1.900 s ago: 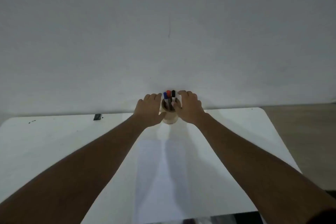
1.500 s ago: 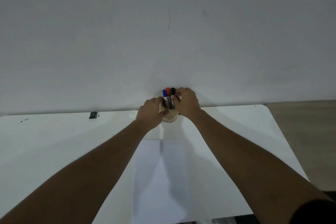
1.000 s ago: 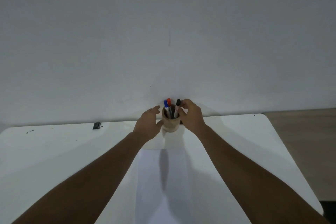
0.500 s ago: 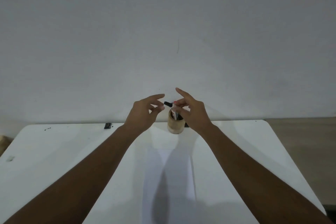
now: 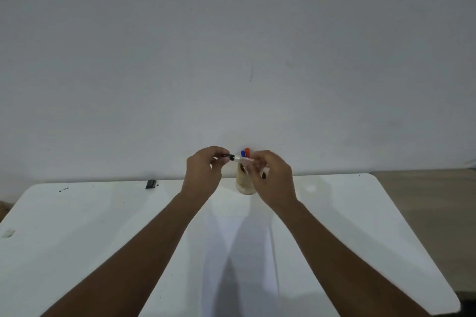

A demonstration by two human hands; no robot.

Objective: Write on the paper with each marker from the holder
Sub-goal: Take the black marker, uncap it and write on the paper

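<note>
A black-capped marker (image 5: 238, 159) lies sideways in the air above the holder, held at both ends. My right hand (image 5: 271, 177) grips its white barrel. My left hand (image 5: 204, 174) pinches its black cap (image 5: 228, 156). Behind the hands stands the tan round holder (image 5: 244, 183) near the table's far edge, with a blue-capped marker (image 5: 242, 153) and a red-capped marker (image 5: 247, 151) upright in it. A white sheet of paper (image 5: 239, 260) lies on the table between my forearms.
The white table (image 5: 77, 226) ends at a plain wall behind the holder. A small black object (image 5: 151, 184) lies at the far edge to the left, and a small pale piece (image 5: 7, 233) sits near the left edge. Brown floor shows on the right.
My right hand lifted the black marker out of the holder and turned it sideways. My left hand left the holder and closed on the marker's cap.
</note>
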